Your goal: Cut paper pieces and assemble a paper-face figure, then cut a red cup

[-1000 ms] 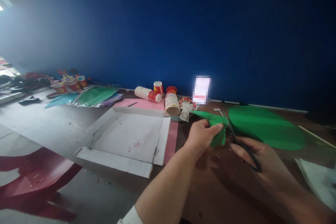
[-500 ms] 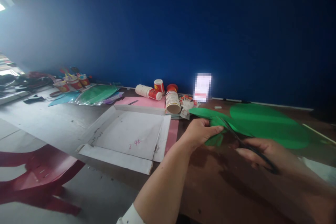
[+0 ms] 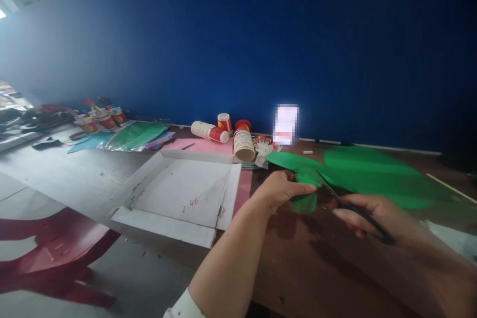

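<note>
Between its thumb and fingers, my left hand (image 3: 281, 191) pinches a green sheet (image 3: 307, 176) over the brown table. Dark-handled scissors (image 3: 361, 213) are in my right hand (image 3: 372, 216), their blades pointing up and left at the held sheet. Whether the blades are fully closed is hard to tell. Behind and to the right, a large rounded green sheet (image 3: 383, 174) lies flat on the table. My left fingertips are partly hidden behind the green material.
A shallow white box lid (image 3: 179, 189) lies left of my arm on pink paper (image 3: 208, 145). Stacked paper cups (image 3: 244, 145) and a glowing blurred screen (image 3: 285, 124) stand near the blue wall. A red chair (image 3: 55, 248) is at lower left.
The held green sheet has shifted slightly at my left hand, and its lower part hangs differently. The scissors have barely moved. The whole view has drifted a little.
</note>
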The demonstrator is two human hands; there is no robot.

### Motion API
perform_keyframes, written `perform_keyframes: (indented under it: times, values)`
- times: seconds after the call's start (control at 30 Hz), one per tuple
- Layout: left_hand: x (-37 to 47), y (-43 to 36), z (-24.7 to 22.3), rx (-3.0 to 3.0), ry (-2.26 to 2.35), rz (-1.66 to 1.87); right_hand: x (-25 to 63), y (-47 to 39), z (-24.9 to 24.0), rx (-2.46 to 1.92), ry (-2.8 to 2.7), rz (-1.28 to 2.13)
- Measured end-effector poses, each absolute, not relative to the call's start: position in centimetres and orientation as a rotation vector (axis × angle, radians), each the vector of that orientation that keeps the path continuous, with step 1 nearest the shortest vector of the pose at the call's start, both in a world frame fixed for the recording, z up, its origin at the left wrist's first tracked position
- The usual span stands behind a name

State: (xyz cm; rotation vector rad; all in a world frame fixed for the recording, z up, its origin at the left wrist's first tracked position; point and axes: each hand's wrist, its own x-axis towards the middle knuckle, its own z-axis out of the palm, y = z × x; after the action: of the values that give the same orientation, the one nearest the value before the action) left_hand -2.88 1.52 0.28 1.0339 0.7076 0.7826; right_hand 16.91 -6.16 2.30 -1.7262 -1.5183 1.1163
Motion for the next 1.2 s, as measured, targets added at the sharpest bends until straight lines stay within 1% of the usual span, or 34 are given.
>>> perform_keyframes:
  times: [0.13, 0.33, 0.6, 0.93, 1.2]
  values:
    - [-2.8, 1.7, 0.1, 0.984, 0.721, 0.737, 17.6, -5.9, 1.8, -1.714, -1.549, 1.154]
    - [-2.7, 1.8, 0.1, 0.999, 0.806, 0.765, 17.6, -5.9, 2.4, -1.698, -1.639, 1.176]
    - [-2.6, 1.7, 0.1, 1.021, 0.795, 0.795, 17.3, -6.2, 2.4, -1.768, -1.515, 1.183]
    - [-2.4, 2.1, -0.6, 1.103, 0.865, 0.835, 16.7, -6.4, 3.4, -1.744, -1.549, 1.142]
    - [-2.0, 2.5, -1.3, 1.109, 0.821, 0.865, 17.3, -5.6, 1.4, -1.762, -1.454, 1.222]
